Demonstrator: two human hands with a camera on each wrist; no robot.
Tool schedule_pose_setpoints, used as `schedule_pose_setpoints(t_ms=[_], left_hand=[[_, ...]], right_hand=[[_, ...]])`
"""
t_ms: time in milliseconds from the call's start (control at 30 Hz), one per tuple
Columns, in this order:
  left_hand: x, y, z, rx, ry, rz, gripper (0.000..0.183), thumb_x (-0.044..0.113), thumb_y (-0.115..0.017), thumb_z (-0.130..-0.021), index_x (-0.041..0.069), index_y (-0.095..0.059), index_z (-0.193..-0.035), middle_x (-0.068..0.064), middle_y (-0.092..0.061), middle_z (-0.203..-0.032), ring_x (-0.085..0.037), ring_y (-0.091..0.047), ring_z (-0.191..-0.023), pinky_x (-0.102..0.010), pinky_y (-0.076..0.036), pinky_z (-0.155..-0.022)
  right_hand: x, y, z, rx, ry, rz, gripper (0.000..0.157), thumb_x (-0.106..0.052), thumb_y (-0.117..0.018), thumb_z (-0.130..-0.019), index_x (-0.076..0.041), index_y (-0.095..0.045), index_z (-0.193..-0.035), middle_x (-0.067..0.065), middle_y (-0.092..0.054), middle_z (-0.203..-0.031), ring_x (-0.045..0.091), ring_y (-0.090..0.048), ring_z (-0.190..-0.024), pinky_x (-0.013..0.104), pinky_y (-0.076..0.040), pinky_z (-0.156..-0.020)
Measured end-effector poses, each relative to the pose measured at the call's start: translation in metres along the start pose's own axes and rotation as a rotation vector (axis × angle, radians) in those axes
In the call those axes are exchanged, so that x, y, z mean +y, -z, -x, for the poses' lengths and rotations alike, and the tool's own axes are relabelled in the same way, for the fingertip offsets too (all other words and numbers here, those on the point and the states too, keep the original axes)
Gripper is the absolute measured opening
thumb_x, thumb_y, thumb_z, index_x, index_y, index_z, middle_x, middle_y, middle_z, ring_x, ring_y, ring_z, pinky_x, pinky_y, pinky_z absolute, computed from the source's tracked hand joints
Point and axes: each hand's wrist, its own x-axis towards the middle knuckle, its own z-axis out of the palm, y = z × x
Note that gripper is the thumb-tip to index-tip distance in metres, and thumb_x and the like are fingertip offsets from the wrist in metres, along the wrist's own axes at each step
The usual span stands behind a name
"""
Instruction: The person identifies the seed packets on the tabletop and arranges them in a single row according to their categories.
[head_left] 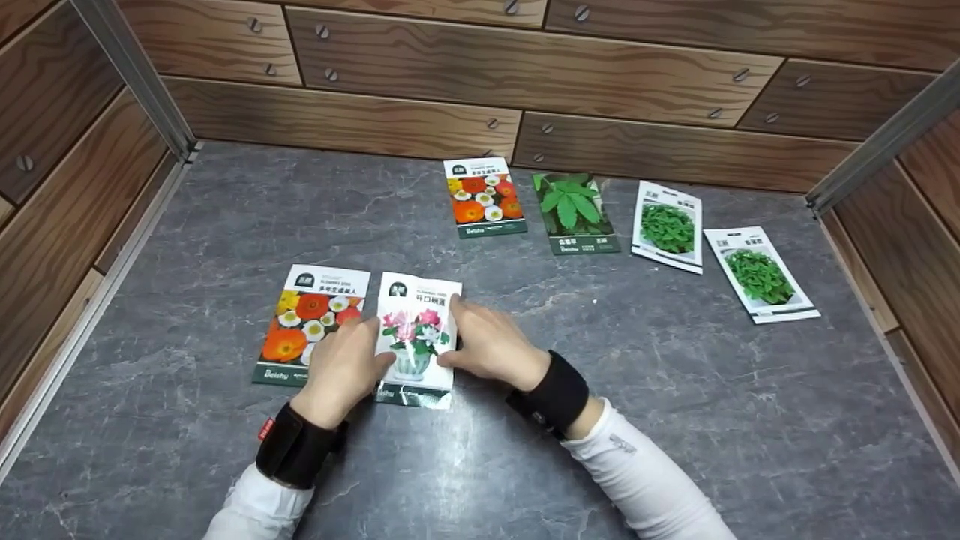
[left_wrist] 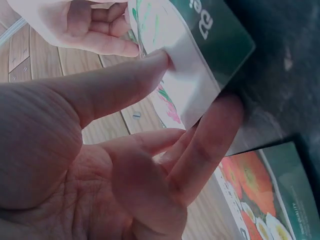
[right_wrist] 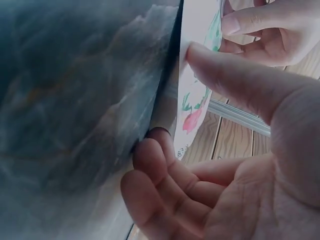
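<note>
A white seed packet (head_left: 412, 341) picturing pink and white flowers in a pot is between the two hands, over the grey marbled table. My left hand (head_left: 341, 371) pinches its left edge. In the left wrist view, the thumb lies on the front of the packet (left_wrist: 182, 75) and the fingers are behind it. From the other side, my right hand (head_left: 499, 341) pinches the right edge, thumb on the face; the right wrist view shows its fingers curled by the tabletop (right_wrist: 85, 100). An orange-flower seed packet (head_left: 296, 326) lies at the left, partly hidden under the left hand.
Farther back lie another orange-flower packet (head_left: 486, 199), a dark green leaf packet (head_left: 574, 210) and two white packets with green herbs, one (head_left: 667, 229) left of the other (head_left: 759, 276). Wood-patterned walls (head_left: 420, 56) and metal corner rails (head_left: 135, 82) enclose the table.
</note>
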Motion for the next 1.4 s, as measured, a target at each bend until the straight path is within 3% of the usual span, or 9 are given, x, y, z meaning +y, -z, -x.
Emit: schedule_pose_setpoints(t_ms=[67, 200, 300, 367, 467, 567, 867, 1400], left_hand=[[0.0, -0.001, 0.0, 0.011, -0.003, -0.011, 0.028, 0.016, -0.08, -0.089, -0.003, -0.069, -0.106, -0.024, -0.069, -0.103, -0.047, -0.07, -0.078, -0.057, -0.057, -0.067], [0.0, -0.002, 0.0, 0.048, -0.023, -0.018, 0.033, 0.014, -0.082, -0.087, -0.003, -0.071, -0.114, -0.026, -0.066, -0.113, -0.043, -0.069, -0.078, -0.055, -0.059, -0.067], [-0.001, -0.002, -0.002, 0.07, -0.061, 0.003, 0.041, 0.014, -0.083, -0.087, -0.002, -0.071, -0.123, -0.026, -0.066, -0.12, -0.042, -0.07, -0.09, -0.055, -0.059, -0.072], [-0.002, -0.002, -0.003, 0.053, -0.106, 0.025, 0.048, 0.016, -0.084, -0.087, -0.002, -0.069, -0.13, -0.027, -0.064, -0.13, -0.044, -0.069, -0.107, -0.057, -0.06, -0.083], [-0.006, -0.002, -0.004, -0.036, -0.176, 0.057, 0.063, 0.023, -0.084, -0.089, 0.0, -0.062, -0.143, -0.029, -0.056, -0.15, -0.046, -0.058, -0.136, -0.062, -0.055, -0.104], [-0.009, -0.002, -0.004, -0.126, -0.223, 0.068, 0.074, 0.028, -0.085, -0.089, 0.001, -0.055, -0.15, -0.03, -0.045, -0.162, -0.048, -0.046, -0.149, -0.066, -0.047, -0.114], [-0.015, -0.001, -0.006, -0.165, -0.243, 0.061, 0.08, 0.027, -0.086, -0.088, 0.0, -0.05, -0.154, -0.029, -0.041, -0.164, -0.048, -0.046, -0.149, -0.063, -0.048, -0.114], [-0.022, -0.002, -0.011, -0.161, -0.229, 0.094, 0.081, 0.029, -0.084, -0.09, 0.001, -0.046, -0.157, -0.03, -0.038, -0.166, -0.048, -0.042, -0.152, -0.061, -0.044, -0.12]], right_hand=[[-0.002, -0.001, -0.001, -0.001, 0.006, 0.031, 0.089, -0.034, -0.086, -0.085, 0.007, -0.046, -0.153, 0.024, -0.068, -0.139, 0.044, -0.069, -0.122, 0.057, -0.057, -0.101], [-0.004, -0.002, -0.001, 0.016, 0.03, 0.085, 0.062, -0.035, -0.086, -0.085, 0.002, -0.064, -0.129, 0.021, -0.072, -0.12, 0.042, -0.072, -0.107, 0.058, -0.059, -0.088], [-0.006, -0.002, -0.001, 0.03, 0.047, 0.106, 0.048, -0.035, -0.085, -0.085, -0.002, -0.067, -0.115, 0.019, -0.072, -0.115, 0.04, -0.072, -0.102, 0.058, -0.059, -0.083], [-0.006, -0.002, -0.001, 0.033, 0.055, 0.112, 0.049, -0.034, -0.085, -0.086, -0.002, -0.067, -0.118, 0.02, -0.07, -0.122, 0.04, -0.071, -0.106, 0.058, -0.059, -0.085], [-0.007, -0.002, 0.0, 0.033, 0.071, 0.114, 0.057, -0.032, -0.086, -0.087, -0.002, -0.066, -0.13, 0.02, -0.065, -0.131, 0.039, -0.067, -0.115, 0.058, -0.06, -0.088], [-0.007, -0.002, 0.0, 0.029, 0.085, 0.115, 0.062, -0.032, -0.085, -0.088, -0.003, -0.063, -0.138, 0.018, -0.061, -0.133, 0.035, -0.063, -0.118, 0.057, -0.06, -0.089], [-0.011, -0.006, 0.003, -0.007, 0.138, 0.138, 0.076, -0.05, -0.083, -0.087, -0.008, -0.059, -0.146, 0.017, -0.059, -0.134, 0.033, -0.064, -0.115, 0.055, -0.06, -0.088], [-0.011, -0.01, -0.001, -0.036, 0.123, 0.14, 0.087, -0.05, -0.078, -0.091, -0.008, -0.044, -0.16, 0.023, -0.05, -0.155, 0.039, -0.054, -0.14, 0.057, -0.057, -0.106]])
